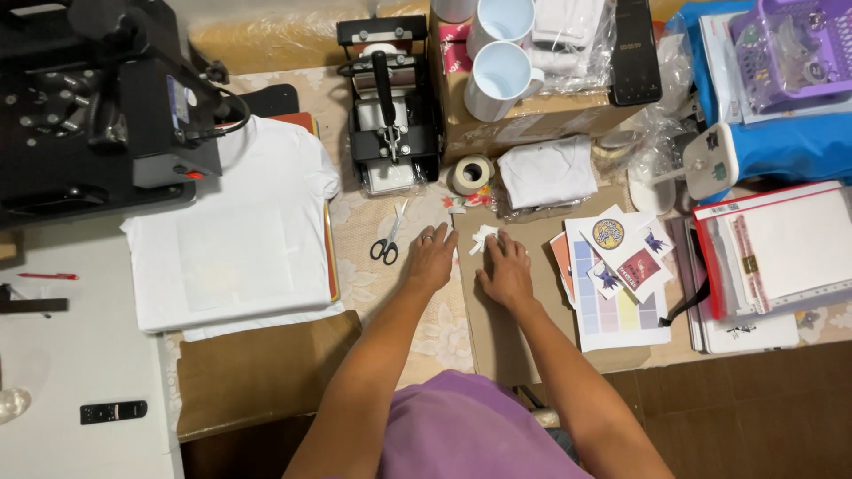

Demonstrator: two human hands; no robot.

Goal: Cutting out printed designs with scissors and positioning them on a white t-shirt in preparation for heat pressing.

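Pressing paper scraps (pixel 484 238) — both hands flat

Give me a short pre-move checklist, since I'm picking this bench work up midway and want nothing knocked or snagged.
1. Left hand flat on the brown cardboard sheet: ok.
2. Right hand at the small white paper scraps: ok, fingertips touching them.
3. Black-handled scissors closed, clear of both hands: ok.
4. Roll of tape within reach: ok.
5. Printed sticker cutouts lying flat: ok.
6. White T-shirt smooth under the black heat press: cannot tell.
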